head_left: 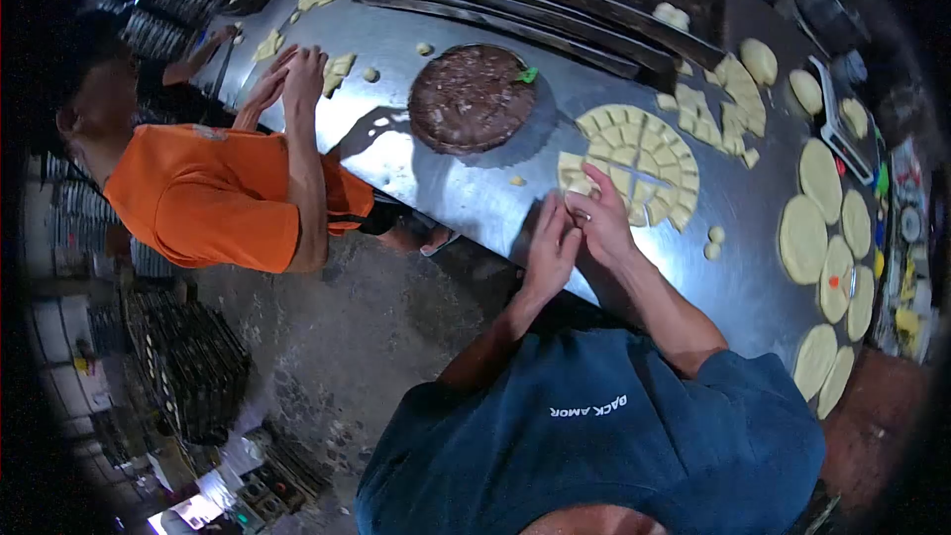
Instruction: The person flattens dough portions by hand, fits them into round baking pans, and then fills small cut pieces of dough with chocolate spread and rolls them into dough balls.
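My left hand (553,250) is over the steel table's near edge, its fingers stretched out and close to my right hand. With the thumb and fingers bent together, my right hand (604,223) sits beside it; anything between them is hidden. Just beyond them lies a flat round of pale dough (654,154) cut into many small pieces, some partly covered by my right hand. Two small dough balls (714,243) rest to the right of it. A tiny dough bit (517,180) lies to the left of my hands.
A round brown slab (466,99) with a green scrap on it is at the table's middle. Stacked dark trays (515,0) stand behind. Several flat dough ovals (802,238) and a scale (842,124) are on the right. A co-worker in an orange shirt (213,193) works at left.
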`<action>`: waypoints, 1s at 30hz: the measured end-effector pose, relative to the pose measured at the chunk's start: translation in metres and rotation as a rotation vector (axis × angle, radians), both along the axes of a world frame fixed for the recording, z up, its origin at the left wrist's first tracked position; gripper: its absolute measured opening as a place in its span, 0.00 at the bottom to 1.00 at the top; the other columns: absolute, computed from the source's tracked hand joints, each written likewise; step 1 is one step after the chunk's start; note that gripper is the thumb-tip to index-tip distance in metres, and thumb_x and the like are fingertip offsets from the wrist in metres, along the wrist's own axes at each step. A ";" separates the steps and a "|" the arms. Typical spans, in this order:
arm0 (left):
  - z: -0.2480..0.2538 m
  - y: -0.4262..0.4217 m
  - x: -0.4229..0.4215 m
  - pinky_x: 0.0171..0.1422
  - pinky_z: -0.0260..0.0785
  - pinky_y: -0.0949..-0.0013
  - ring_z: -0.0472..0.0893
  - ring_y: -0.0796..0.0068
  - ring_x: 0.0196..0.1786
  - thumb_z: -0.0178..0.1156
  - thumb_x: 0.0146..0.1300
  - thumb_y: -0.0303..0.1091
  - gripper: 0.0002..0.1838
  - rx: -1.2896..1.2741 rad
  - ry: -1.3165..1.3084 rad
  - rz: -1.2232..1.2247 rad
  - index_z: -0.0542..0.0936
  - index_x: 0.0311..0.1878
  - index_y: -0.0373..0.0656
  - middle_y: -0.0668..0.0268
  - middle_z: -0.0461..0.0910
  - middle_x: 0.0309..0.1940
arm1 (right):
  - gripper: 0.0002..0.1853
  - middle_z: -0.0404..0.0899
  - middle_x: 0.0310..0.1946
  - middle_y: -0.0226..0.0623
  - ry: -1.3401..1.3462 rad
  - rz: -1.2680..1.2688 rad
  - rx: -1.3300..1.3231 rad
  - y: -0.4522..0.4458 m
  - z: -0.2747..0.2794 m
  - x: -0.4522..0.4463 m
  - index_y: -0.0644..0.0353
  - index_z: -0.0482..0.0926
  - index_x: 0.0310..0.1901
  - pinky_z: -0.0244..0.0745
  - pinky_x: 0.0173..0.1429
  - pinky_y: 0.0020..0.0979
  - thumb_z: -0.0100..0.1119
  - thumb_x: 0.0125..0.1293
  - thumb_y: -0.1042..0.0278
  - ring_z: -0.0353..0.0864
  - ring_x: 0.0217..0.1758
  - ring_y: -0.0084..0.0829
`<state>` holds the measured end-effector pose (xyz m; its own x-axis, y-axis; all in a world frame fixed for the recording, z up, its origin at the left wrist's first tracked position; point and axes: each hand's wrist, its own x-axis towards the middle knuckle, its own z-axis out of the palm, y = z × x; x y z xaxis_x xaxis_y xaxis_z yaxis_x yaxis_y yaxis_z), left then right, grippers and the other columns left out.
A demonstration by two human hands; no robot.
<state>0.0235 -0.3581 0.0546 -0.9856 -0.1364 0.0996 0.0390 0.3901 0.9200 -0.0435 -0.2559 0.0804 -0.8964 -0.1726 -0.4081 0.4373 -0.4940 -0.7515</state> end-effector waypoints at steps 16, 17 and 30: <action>-0.036 -0.164 -0.100 0.60 0.69 0.57 0.72 0.61 0.59 0.54 0.67 0.29 0.28 1.277 -0.252 0.567 0.59 0.68 0.40 0.55 0.71 0.57 | 0.21 0.82 0.37 0.52 0.988 0.868 1.160 -0.159 -0.016 -0.163 0.54 0.72 0.53 0.75 0.44 0.50 0.54 0.55 0.75 0.82 0.42 0.51; -0.036 -0.165 -0.100 0.60 0.69 0.57 0.72 0.61 0.59 0.54 0.67 0.29 0.28 1.293 -0.248 0.567 0.59 0.68 0.40 0.54 0.71 0.57 | 0.21 0.82 0.37 0.52 0.979 0.871 1.165 -0.160 -0.013 -0.160 0.54 0.72 0.53 0.75 0.44 0.50 0.54 0.55 0.75 0.82 0.42 0.51; -0.008 -0.130 -0.048 0.58 0.73 0.64 0.75 0.71 0.53 0.56 0.68 0.31 0.14 1.243 -0.270 0.343 0.75 0.53 0.36 0.62 0.74 0.51 | 0.26 0.79 0.40 0.37 -0.171 0.915 0.014 -0.124 0.008 -0.124 0.64 0.72 0.56 0.76 0.31 0.22 0.50 0.51 0.85 0.78 0.34 0.23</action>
